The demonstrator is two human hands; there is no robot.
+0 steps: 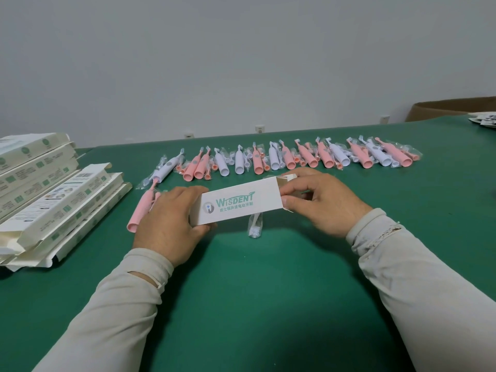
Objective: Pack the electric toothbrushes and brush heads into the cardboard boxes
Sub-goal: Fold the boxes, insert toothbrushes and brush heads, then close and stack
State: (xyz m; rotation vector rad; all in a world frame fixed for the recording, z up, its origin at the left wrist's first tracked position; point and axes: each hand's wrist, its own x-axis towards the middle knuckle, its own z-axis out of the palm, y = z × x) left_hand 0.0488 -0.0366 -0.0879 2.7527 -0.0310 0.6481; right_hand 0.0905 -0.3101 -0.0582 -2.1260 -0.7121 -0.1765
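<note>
I hold a white cardboard box [236,204] with green lettering sideways above the green table [255,291]. My left hand [171,224] grips its left end. My right hand [322,200] pinches the flaps at its open right end. A bagged brush head [255,226] lies on the table just under the box. A pink toothbrush [141,208] lies left of my left hand, partly hidden by it. A row of several pink and white bagged toothbrushes [290,158] with brush heads stretches across the table behind the box.
Stacks of flat and folded white boxes [51,200] fill the table's left side. A brown carton [451,110] and some printed packets [483,119] sit at the far right corner. A grey wall with sockets stands behind the table.
</note>
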